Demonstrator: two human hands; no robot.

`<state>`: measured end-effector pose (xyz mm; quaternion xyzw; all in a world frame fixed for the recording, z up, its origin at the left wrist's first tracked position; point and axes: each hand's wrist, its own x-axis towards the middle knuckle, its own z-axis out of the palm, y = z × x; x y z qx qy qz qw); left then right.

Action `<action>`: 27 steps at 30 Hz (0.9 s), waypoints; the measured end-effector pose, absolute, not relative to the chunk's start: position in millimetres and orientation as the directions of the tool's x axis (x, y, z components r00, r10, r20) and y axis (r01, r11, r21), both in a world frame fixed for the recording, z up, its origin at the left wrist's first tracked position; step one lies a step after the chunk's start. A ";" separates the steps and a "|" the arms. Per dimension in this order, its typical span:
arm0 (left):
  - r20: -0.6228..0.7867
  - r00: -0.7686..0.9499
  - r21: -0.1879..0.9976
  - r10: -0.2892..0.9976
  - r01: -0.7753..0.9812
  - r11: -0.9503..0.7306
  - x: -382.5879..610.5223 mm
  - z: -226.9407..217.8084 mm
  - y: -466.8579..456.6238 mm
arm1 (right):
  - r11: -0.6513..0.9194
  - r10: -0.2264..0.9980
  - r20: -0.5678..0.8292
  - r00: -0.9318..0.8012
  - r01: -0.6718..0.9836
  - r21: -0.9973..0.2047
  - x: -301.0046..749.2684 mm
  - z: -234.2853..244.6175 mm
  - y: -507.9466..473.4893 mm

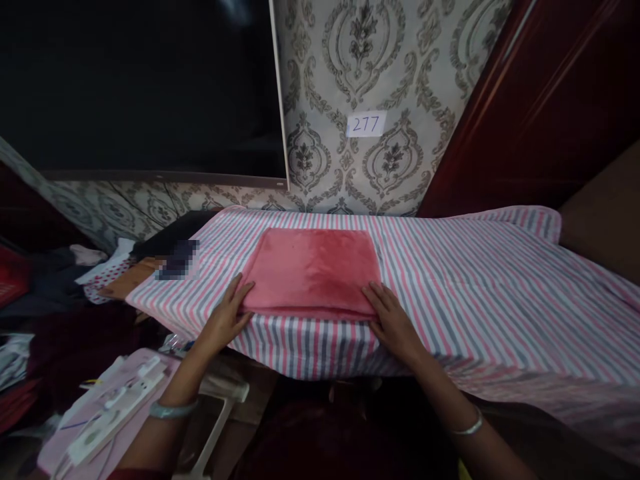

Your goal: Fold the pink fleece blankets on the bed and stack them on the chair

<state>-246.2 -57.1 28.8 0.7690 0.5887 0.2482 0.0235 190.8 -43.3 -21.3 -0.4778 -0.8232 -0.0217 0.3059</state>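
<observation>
A folded pink plush cloth (310, 267) lies flat on a striped sheet (450, 280), its layered front edge facing me. My left hand (225, 317) is at the front left corner, fingers apart, fingertips touching the side and thumb by the front edge. At the front right corner, my right hand (393, 320) rests its outstretched fingers on top of the plush, with the thumb lower, near the edge. Neither hand has its fingers wrapped round the cloth. The underside of the cloth is hidden.
A large dark television screen (150, 87) hangs on the patterned wall behind. A paper marked 277 (367, 124) is stuck there. At lower left, a white power strip (117, 410) lies on a pink surface, near piled clothes (85, 347). Dark red panelling (540, 100) stands at right.
</observation>
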 end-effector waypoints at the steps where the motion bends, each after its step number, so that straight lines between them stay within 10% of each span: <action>1: 0.361 0.191 0.313 0.913 0.898 -0.311 -246.0 29.2 -55.9 | 0.537 0.779 0.519 -0.352 0.802 -0.261 190.0 -21.5 -43.1; 27: 0.455 0.241 0.242 0.857 0.893 -0.380 -252.6 32.6 -44.0 | 0.566 0.692 0.649 -0.316 0.795 -0.216 191.7 -15.1 -35.4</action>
